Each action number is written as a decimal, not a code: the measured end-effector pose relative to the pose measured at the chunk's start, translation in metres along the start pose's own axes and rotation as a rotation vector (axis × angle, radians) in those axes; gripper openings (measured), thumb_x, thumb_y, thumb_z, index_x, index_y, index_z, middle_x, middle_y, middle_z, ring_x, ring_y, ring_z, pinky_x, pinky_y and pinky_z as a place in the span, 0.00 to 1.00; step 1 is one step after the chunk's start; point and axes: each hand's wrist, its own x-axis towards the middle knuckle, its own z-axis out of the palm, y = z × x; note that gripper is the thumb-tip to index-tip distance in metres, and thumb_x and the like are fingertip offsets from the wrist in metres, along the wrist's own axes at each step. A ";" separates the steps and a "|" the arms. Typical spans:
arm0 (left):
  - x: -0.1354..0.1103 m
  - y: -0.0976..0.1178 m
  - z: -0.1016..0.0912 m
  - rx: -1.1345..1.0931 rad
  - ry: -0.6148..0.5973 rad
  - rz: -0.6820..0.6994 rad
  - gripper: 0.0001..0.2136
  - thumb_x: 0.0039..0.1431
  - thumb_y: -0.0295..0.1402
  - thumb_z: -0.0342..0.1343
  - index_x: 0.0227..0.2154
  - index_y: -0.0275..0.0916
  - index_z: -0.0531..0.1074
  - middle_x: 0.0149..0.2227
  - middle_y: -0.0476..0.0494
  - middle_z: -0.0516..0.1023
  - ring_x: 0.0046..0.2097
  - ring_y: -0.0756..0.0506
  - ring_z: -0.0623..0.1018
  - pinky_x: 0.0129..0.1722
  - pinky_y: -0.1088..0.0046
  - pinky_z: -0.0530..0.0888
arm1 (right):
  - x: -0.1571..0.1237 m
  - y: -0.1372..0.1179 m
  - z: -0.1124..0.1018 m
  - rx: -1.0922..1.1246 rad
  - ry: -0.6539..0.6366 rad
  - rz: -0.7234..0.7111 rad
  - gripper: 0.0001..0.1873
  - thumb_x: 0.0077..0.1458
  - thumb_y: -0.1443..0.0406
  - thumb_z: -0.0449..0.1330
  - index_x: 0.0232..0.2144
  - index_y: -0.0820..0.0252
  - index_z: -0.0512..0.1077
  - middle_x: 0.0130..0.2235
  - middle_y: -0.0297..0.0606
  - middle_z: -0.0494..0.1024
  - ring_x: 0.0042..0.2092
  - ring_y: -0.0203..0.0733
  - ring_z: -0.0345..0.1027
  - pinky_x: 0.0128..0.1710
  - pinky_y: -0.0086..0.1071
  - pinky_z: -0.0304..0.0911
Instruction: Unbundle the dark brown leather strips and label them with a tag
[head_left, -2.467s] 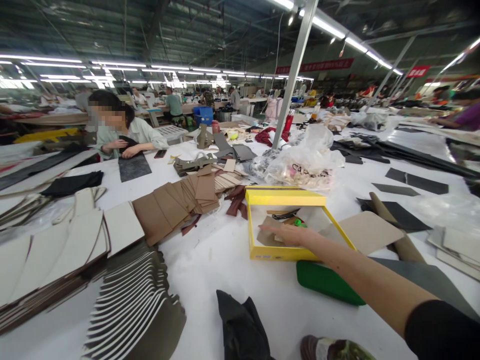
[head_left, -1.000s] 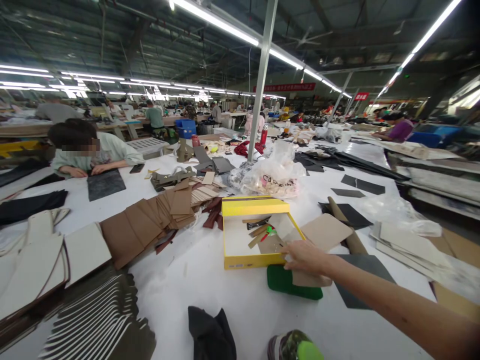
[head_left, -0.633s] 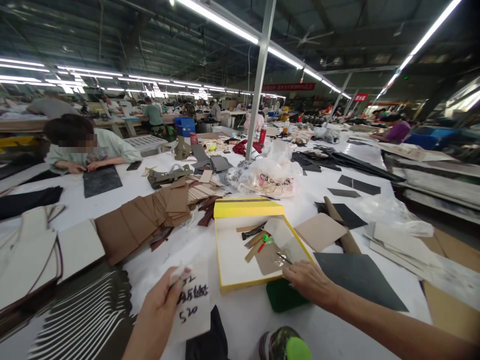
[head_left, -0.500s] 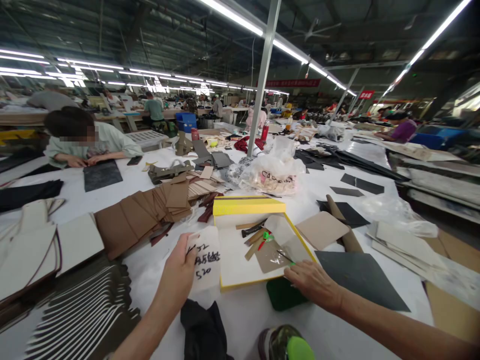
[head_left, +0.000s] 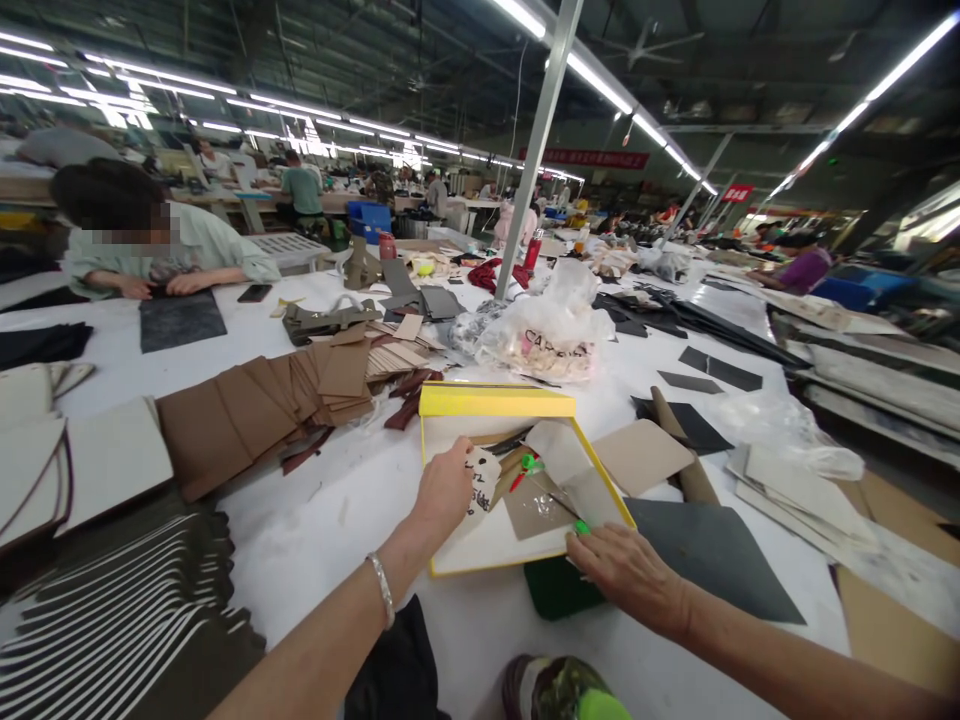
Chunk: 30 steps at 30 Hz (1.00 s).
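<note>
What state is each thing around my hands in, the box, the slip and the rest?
yellow box: open, no lid on, scraps inside.
paper slip: pinched in left hand, over the box.
right hand: palm down at the box's near corner, grip unclear.
plastic bag: filled, slumped.
brown pieces: fanned out flat.
grey sheet: lying flat.

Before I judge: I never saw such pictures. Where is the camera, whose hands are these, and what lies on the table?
The camera sits on a person's head and looks forward and down, so the two bare arms are that person's own. The left hand pinches a white slip with handwriting over a yellow box holding scraps and small tools. The right hand rests at the box's near corner, by a green pad; whether it grips anything is unclear. On the white table lie brown cut pieces and a plastic bag. Another person sits at far left.
</note>
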 end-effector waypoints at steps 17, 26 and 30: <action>-0.086 0.012 0.007 0.213 -0.191 0.365 0.10 0.61 0.40 0.49 0.37 0.41 0.70 0.39 0.44 0.77 0.44 0.41 0.74 0.48 0.58 0.66 | -0.001 0.001 0.003 0.008 -0.012 0.025 0.08 0.53 0.74 0.53 0.28 0.57 0.62 0.24 0.29 0.71 0.25 0.37 0.61 0.30 0.34 0.47; -0.096 -0.009 0.030 0.306 -0.182 0.420 0.13 0.58 0.22 0.44 0.41 0.43 0.66 0.39 0.46 0.75 0.41 0.44 0.72 0.43 0.63 0.64 | 0.017 0.012 -0.024 0.187 -0.421 0.114 0.10 0.43 0.73 0.57 0.31 0.58 0.69 0.28 0.33 0.77 0.29 0.40 0.70 0.28 0.33 0.48; -0.093 -0.011 0.029 0.300 -0.148 0.417 0.13 0.56 0.21 0.45 0.40 0.43 0.66 0.37 0.47 0.75 0.40 0.43 0.72 0.41 0.63 0.63 | 0.039 0.038 -0.054 0.335 -0.513 0.296 0.18 0.50 0.70 0.51 0.42 0.51 0.72 0.29 0.34 0.78 0.32 0.40 0.71 0.28 0.31 0.49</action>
